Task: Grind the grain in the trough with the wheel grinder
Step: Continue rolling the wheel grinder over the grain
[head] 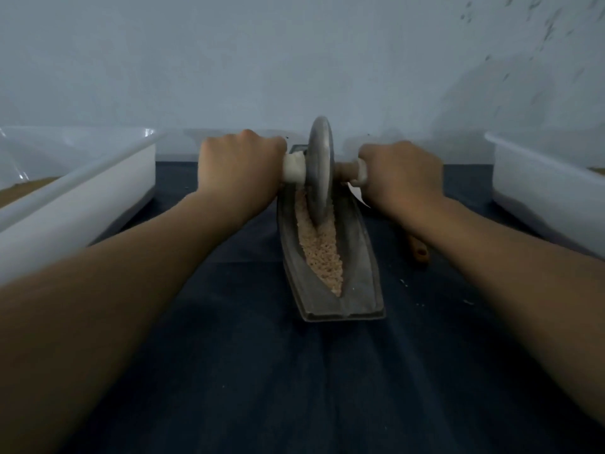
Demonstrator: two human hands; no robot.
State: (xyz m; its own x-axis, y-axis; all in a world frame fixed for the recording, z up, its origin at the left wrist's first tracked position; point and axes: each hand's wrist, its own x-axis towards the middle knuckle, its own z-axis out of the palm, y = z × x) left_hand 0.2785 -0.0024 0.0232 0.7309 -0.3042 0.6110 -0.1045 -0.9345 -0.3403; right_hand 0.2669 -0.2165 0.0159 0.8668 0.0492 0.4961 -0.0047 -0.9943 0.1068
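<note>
A grey boat-shaped trough [361, 263] lies lengthwise on a dark cloth, its near end toward me. Pale crushed grain [322, 250] fills its groove. A grey metal wheel grinder [320, 165] stands upright in the groove toward the far end, on an axle with white collars. My left hand [240, 165] grips the left handle, fingers curled round it. My right hand [401, 173] grips the right handle the same way. Both forearms reach forward on either side of the trough.
A white plastic tub [98, 191] with brownish powder inside stands at the left. Another white tub [550, 191] stands at the right. A brown wooden handle [419, 250] lies on the cloth [262, 371] under my right forearm. A pale wall rises behind.
</note>
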